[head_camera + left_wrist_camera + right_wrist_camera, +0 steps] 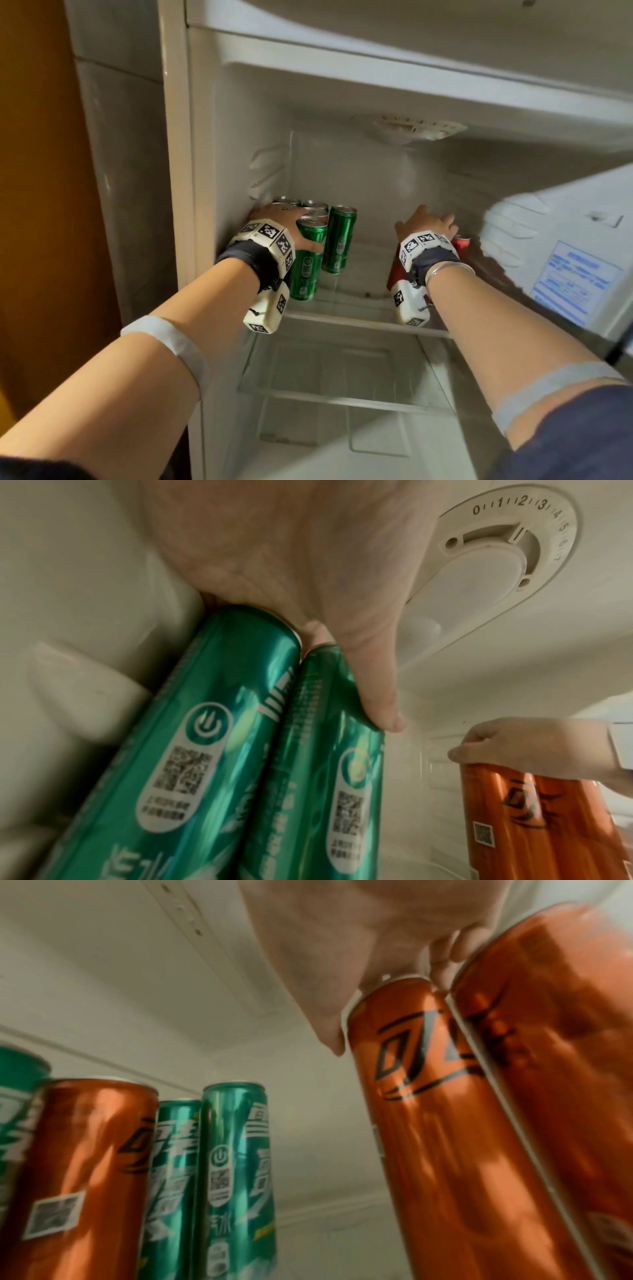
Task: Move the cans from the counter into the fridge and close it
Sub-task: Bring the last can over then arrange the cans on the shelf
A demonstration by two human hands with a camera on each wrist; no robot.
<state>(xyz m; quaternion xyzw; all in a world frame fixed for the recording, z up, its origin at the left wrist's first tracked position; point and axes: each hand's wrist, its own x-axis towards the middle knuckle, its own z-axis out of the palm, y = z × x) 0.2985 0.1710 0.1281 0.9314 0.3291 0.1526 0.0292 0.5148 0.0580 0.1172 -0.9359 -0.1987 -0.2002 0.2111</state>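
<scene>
Inside the open fridge, my left hand (pixel 277 219) reaches down over the tops of two green cans (pixel 205 750) at the left of the glass shelf (pixel 356 308). Its thumb (pixel 373 691) lies along the right-hand one (pixel 325 764). More green cans (pixel 339 240) stand close beside and behind them. At the right of the shelf my right hand (pixel 426 222) grips two orange-red cans (pixel 445 1123) by their tops, the second (pixel 565 1069) pressed against the first. Only a sliver of these cans (pixel 460 248) shows past my wrist in the head view.
The fridge door (pixel 565 257) hangs open on the right. The thermostat dial (pixel 496 547) sits on the fridge ceiling. One orange can (pixel 78 1164) stands among the green cans (pixel 240 1164) on the left. A lower glass shelf (pixel 342 394) lies beneath.
</scene>
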